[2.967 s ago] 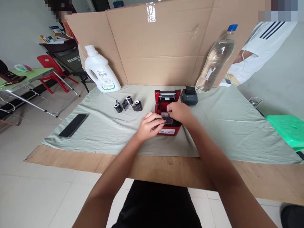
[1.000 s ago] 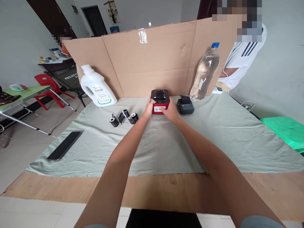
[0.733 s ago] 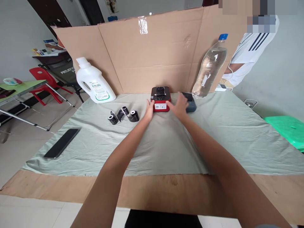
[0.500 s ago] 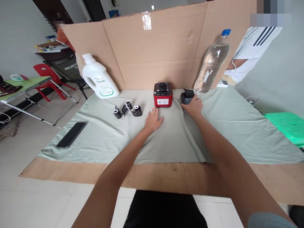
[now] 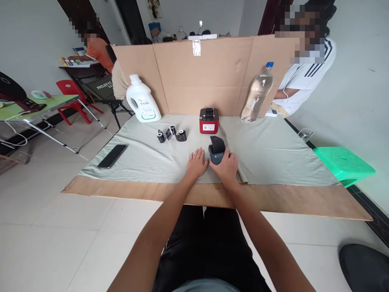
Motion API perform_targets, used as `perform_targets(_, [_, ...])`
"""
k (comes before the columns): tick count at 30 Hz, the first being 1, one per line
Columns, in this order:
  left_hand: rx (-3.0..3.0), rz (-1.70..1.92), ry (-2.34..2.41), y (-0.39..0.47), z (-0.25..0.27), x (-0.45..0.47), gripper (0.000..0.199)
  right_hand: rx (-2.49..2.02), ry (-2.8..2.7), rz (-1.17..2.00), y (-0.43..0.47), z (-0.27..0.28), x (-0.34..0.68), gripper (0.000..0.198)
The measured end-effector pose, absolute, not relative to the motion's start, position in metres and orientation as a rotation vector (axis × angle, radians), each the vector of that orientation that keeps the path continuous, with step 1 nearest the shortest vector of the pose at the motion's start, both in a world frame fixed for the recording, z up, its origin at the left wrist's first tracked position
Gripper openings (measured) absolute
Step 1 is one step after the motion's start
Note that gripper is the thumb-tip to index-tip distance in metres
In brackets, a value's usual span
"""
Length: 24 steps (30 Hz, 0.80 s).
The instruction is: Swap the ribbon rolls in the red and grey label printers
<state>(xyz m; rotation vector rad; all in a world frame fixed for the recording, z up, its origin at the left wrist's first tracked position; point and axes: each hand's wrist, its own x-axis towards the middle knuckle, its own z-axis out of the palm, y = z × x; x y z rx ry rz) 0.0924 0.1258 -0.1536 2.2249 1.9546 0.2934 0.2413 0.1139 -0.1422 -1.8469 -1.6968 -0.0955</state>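
Note:
My right hand (image 5: 226,164) grips a small dark grey box-shaped device (image 5: 216,155) by its right side; it looks like a portable printer, and a curved black flap or strip stands up from its top. The device is on the green-grey cloth (image 5: 270,158) near its front edge. Just left of it, my left hand (image 5: 197,163) lies flat on the cloth, fingers stretched out and holding nothing. Behind both hands is a red and black printer-like box (image 5: 209,121) with a white label. Several small black rolls (image 5: 181,136) with white cores sit left of that box.
A white jug (image 5: 144,101) and a clear water bottle (image 5: 257,95) lean against the cardboard screen (image 5: 206,77). A black phone (image 5: 113,155) lies at the cloth's left. A green stool (image 5: 343,162) stands at the right. Two other people are beyond the screen.
My right hand has brought the dark grey device toward me and to the left, off its spot beside the red box. My left hand stays flat on the cloth. The head view has shifted.

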Motion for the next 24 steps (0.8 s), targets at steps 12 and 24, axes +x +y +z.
perform_targets(12, [2.252,0.298,1.978,0.114,-0.149,0.094,0.066,-1.827,-1.674,-0.099,0.110,-0.156,0.243,0.101])
perform_targets(24, [2.243,0.309,1.993,0.113,-0.150,0.095,0.065,-1.792,-1.694,-0.061,0.109,-0.157,0.245,0.104])
